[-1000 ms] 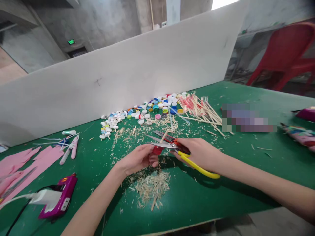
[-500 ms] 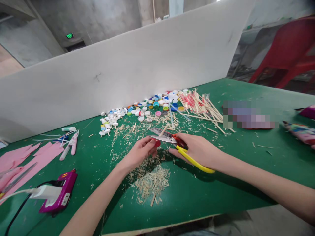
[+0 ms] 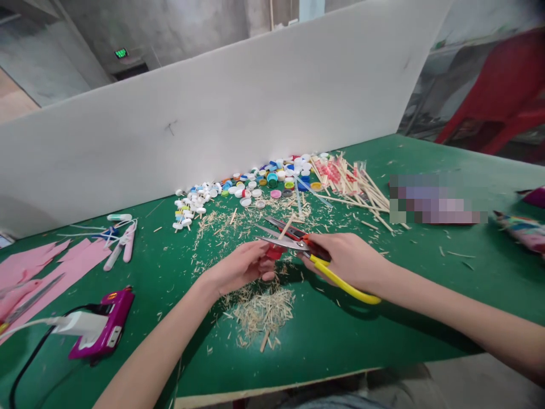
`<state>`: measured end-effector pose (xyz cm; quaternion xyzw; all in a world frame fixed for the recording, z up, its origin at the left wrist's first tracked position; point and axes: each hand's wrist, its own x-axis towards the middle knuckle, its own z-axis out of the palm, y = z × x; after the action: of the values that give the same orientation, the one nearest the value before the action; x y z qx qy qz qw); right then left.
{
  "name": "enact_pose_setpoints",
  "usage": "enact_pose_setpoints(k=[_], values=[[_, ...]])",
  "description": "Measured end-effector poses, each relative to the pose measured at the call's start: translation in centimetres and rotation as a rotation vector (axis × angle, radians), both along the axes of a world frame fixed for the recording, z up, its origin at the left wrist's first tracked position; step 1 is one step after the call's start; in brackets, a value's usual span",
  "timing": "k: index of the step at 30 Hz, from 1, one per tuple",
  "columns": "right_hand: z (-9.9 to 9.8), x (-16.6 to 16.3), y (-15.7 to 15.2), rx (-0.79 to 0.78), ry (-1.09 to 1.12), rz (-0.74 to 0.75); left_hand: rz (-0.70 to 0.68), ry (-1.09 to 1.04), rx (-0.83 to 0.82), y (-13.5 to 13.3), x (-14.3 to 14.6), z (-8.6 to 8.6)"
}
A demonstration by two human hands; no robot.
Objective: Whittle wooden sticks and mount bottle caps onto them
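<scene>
The left hand (image 3: pixel 240 267) sat just left of the frame centre, its fingertips pinched shut on a small red cap (image 3: pixel 275 251). A thin wooden stick (image 3: pixel 286 228) rose from that cap, its long axis slanting from lower left to upper right. The right hand (image 3: pixel 347 258), just right of centre, was closed round the handles of the scissors (image 3: pixel 293 241), one handle yellow and the other red. The blades stood apart in a narrow V, with the tips pointing toward the left of the frame. The stick lay between the two blades and crossed them at a steep angle, near the pivot rather than the tips. The cap was directly below the lower blade, touching it or very nearly so; which of the two could not be told. Both hands were held just above the green table (image 3: pixel 383 324), the left hand nearer the cap and the right hand one scissor-length off to the right. A pile of wood shavings (image 3: pixel 259 309) lay on the table below the hands, toward the lower centre of the frame.
</scene>
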<state>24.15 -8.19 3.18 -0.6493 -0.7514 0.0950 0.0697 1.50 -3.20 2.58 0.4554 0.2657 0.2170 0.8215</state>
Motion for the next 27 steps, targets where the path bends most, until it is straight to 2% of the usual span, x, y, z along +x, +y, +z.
enact_pose_setpoints(k=[3, 5, 11, 15, 18, 22, 25, 27], values=[[-0.1, -0.2, 0.1, 0.021, 0.0, -0.034, 0.107, -0.032, 0.032, -0.1, 0.4, -0.2], [-0.2, -0.3, 0.2, 0.06, 0.023, -0.026, 0.117, -0.048, 0.049, 0.0, 0.5, -0.4], [-0.5, 0.0, -0.1, 0.161, 0.123, 0.087, -0.04, -0.019, -0.101, 0.3, 0.2, -0.3], [-0.9, 0.6, -0.1, 0.192, 0.122, 0.142, -0.153, -0.018, -0.107, 0.1, 0.1, 0.0], [-0.9, 0.9, -0.1, 0.175, 0.082, 0.151, -0.181, 0.012, -0.137, 0.0, 0.3, 0.0], [-0.6, 0.8, 0.2, 0.106, 0.009, 0.066, -0.026, -0.007, -0.133, -0.3, 0.9, -0.2], [-0.4, 0.4, 0.4, 0.052, -0.02, -0.003, 0.106, -0.061, -0.008, -0.5, 1.2, -0.5], [-0.4, 0.3, 0.4, 0.046, -0.009, -0.011, 0.121, -0.073, 0.053, -0.4, 1.0, -0.8]])
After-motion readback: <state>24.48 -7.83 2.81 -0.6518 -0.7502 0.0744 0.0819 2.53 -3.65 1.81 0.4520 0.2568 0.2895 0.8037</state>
